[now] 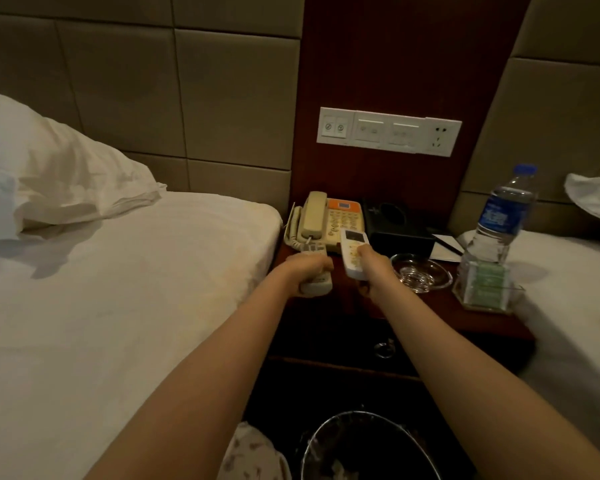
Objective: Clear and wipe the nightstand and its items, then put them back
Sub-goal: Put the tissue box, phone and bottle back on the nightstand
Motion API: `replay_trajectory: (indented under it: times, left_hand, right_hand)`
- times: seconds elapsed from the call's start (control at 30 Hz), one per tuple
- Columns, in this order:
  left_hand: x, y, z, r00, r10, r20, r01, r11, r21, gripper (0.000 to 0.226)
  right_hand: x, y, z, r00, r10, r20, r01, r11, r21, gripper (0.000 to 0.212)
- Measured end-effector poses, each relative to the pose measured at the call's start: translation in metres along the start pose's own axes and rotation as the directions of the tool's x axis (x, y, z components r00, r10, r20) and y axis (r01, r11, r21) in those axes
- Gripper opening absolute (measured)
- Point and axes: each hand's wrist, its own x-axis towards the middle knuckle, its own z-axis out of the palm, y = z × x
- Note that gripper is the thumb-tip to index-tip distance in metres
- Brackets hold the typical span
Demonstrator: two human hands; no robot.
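The dark wooden nightstand (430, 317) stands between two beds. My left hand (309, 266) grips a grey-white remote (317, 285) at the stand's left front. My right hand (369, 261) grips a white air-conditioner remote (351, 247), tilted up just above the surface. Behind them sit a beige telephone with an orange display (329, 220) and a black tissue box (395, 226). A glass ashtray (421, 271), a clear holder of green packets (487, 285), a water bottle (503, 216) and a notepad with a pen (445, 247) stand to the right.
A white bed with a pillow (118, 271) lies to the left, another bed (568, 289) to the right. A switch and socket panel (388, 131) is on the wall above. A lined waste bin (368, 448) stands on the floor below the drawer.
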Motion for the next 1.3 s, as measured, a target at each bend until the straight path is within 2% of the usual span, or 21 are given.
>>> replay_trajectory:
  times: [0.07,0.13,0.27,0.5,0.63,0.8,1.03,1.2,1.3]
  left_hand:
    - [0.009,-0.002,0.010,0.997,-0.005,-0.076,0.015,0.990,0.140,0.076]
    - [0.015,-0.006,0.018,0.992,0.016,-0.128,0.008,0.982,0.188,0.087]
    - [0.025,-0.009,0.029,0.969,0.111,-0.222,-0.031,0.942,0.334,0.081]
    - [0.034,-0.011,0.040,0.929,0.234,-0.287,-0.044,0.839,0.542,0.078]
    - [0.036,-0.013,0.042,0.910,0.260,-0.324,0.006,0.771,0.636,0.078]
    - [0.035,-0.013,0.037,0.911,0.215,-0.353,0.070,0.762,0.643,0.077]
    - [0.031,-0.016,0.037,0.901,0.236,-0.365,0.085,0.728,0.680,0.072]
    - [0.028,-0.015,0.034,0.907,0.231,-0.351,0.079,0.727,0.682,0.072]
    - [0.024,-0.015,0.032,0.913,0.207,-0.352,0.083,0.751,0.655,0.073]
  right_hand:
    - [0.002,0.005,-0.007,1.000,0.025,-0.010,-0.026,0.999,-0.046,0.041]
    - [0.004,0.011,-0.013,0.999,0.038,-0.026,-0.040,0.995,-0.092,0.041]
    - [0.010,0.020,-0.020,0.997,0.026,-0.066,-0.038,0.983,-0.178,0.045]
    - [0.017,0.025,-0.018,0.997,-0.006,-0.082,-0.018,0.958,-0.286,0.052]
    - [0.015,0.026,-0.016,0.995,-0.026,-0.093,-0.011,0.927,-0.375,0.052]
    - [0.009,0.024,-0.015,0.995,-0.059,-0.083,0.019,0.909,-0.416,0.053]
    - [-0.003,0.027,-0.012,0.983,-0.155,-0.098,0.096,0.890,-0.446,0.052]
    - [-0.019,0.031,-0.013,0.966,-0.256,0.018,0.220,0.791,-0.571,0.079]
    - [-0.024,0.033,-0.015,0.959,-0.277,0.054,0.242,0.707,-0.665,0.087]
